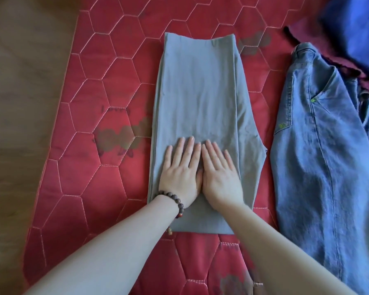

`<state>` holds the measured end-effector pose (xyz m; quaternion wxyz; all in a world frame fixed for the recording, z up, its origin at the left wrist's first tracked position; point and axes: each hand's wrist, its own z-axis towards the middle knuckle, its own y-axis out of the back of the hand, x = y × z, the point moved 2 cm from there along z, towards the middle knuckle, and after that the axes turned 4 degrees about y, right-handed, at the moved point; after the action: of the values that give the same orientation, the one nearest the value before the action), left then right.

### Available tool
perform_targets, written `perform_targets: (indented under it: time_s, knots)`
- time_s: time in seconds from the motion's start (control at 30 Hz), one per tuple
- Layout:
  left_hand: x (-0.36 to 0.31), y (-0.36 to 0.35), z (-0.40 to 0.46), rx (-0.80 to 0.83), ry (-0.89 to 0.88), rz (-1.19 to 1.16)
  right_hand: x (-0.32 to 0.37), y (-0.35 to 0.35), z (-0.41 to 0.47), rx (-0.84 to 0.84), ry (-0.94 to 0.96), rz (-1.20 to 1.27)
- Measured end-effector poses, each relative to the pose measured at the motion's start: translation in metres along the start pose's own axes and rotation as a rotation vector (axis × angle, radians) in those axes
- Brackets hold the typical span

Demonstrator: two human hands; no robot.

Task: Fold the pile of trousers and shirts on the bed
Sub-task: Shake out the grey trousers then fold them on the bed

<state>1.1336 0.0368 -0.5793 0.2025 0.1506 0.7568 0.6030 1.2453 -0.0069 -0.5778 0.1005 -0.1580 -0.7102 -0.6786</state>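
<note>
Grey trousers [197, 92] lie folded lengthwise in the middle of the red quilted bed [98, 162], waistband at the far end. My left hand [181, 169], with a bead bracelet on its wrist, presses flat on the near half of the grey cloth. My right hand [219, 171] lies flat beside it, fingers straight, the two hands touching at the thumbs. Blue jeans [322, 150] lie spread out to the right of the grey trousers, apart from them.
At the far right corner lie a dark red garment [307, 31] and a bright blue garment [354, 24], partly over the top of the jeans. A brown wooden floor [19, 81] runs along the bed's left edge.
</note>
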Motion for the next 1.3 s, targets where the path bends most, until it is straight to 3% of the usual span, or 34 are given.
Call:
perform_targets:
  time_s: [0.13, 0.23, 0.3, 0.37, 0.4, 0.47, 0.57, 0.6, 0.63, 0.7, 0.8, 0.9, 1.03, 1.1, 1.2, 1.23, 1.3]
  knots:
    - [0.021, 0.009, 0.034, -0.036, 0.041, 0.009, -0.044, 0.018, 0.022, 0.024, -0.163, -0.226]
    - [0.021, 0.015, 0.062, -0.056, 0.087, 0.015, -0.054, 0.027, 0.045, -0.053, -0.307, -0.254]
    - [0.019, 0.02, 0.089, -0.078, 0.077, 0.009, -0.041, 0.026, 0.068, -0.065, -0.112, -0.179]
    - [0.024, 0.026, 0.119, -0.099, 0.061, 0.02, -0.035, 0.022, 0.088, 0.026, 0.155, -0.117]
    - [0.027, 0.028, 0.133, -0.11, 0.061, 0.03, -0.041, 0.023, 0.1, 0.055, 0.193, -0.115]
    - [0.035, 0.032, 0.154, -0.128, 0.096, 0.028, -0.065, 0.031, 0.122, 0.049, 0.065, -0.161]
    - [0.04, 0.033, 0.169, -0.143, 0.184, 0.012, -0.101, 0.045, 0.155, -0.015, -0.331, -0.252]
    - [0.039, 0.033, 0.17, -0.147, 0.196, 0.013, -0.102, 0.049, 0.167, -0.062, -0.375, -0.28]
    - [0.038, 0.031, 0.171, -0.15, 0.197, 0.015, -0.096, 0.052, 0.178, -0.12, -0.329, -0.298]
    - [0.038, 0.03, 0.17, -0.158, 0.192, 0.015, -0.076, 0.051, 0.201, -0.137, -0.054, -0.268]
    - [0.039, 0.029, 0.17, -0.166, 0.21, -0.004, -0.058, 0.04, 0.228, 0.097, 0.252, -0.206]
    - [0.039, 0.031, 0.172, -0.16, 0.214, 0.015, -0.083, 0.045, 0.259, 0.183, 0.208, -0.33]
    - [0.038, 0.033, 0.173, -0.136, 0.215, -0.008, -0.104, 0.075, 0.311, 0.053, -0.097, -0.418]
    - [0.037, 0.034, 0.173, -0.119, 0.216, -0.015, -0.066, 0.069, 0.319, -0.024, 0.129, -0.225]
    - [0.038, 0.035, 0.174, -0.107, 0.221, -0.022, -0.005, 0.043, 0.309, 0.275, 0.531, 0.12]
    - [0.038, 0.035, 0.175, -0.109, 0.223, -0.022, 0.002, 0.035, 0.308, 0.339, 0.562, 0.08]
    - [0.039, 0.035, 0.175, -0.119, 0.222, -0.021, -0.001, 0.023, 0.322, 0.309, 0.56, -0.118]
